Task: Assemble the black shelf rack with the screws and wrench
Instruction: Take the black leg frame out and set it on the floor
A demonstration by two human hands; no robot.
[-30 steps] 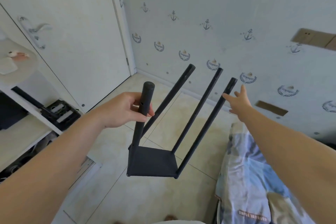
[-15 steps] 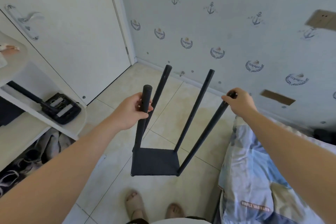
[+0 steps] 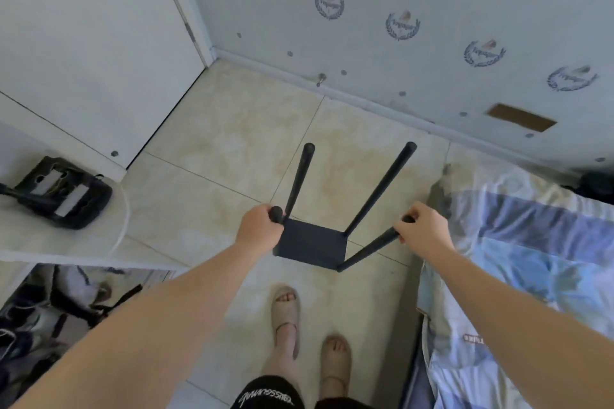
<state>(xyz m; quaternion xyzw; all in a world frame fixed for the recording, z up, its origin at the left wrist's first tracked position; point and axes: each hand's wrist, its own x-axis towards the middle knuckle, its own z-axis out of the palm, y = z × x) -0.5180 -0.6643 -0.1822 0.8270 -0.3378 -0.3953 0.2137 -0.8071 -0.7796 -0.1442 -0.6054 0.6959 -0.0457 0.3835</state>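
The black shelf rack (image 3: 314, 244) is a flat square panel with four round posts pointing up, held low over the tiled floor. My left hand (image 3: 260, 229) grips the top of the near left post. My right hand (image 3: 423, 231) grips the top of the near right post. The two far posts (image 3: 378, 189) stand free and lean away from me. No screws or wrench are in sight.
A white shelf (image 3: 66, 242) with a black case (image 3: 63, 192) stands at my left, with shoes below it. A bed with a blue quilt (image 3: 531, 259) is at my right. My feet in slippers (image 3: 285, 312) stand just behind the rack. The wall and door are ahead.
The rack has come down toward the floor and turned more upright. My right hand reached out, closed on the near right post and now holds it; my view tilted downward.
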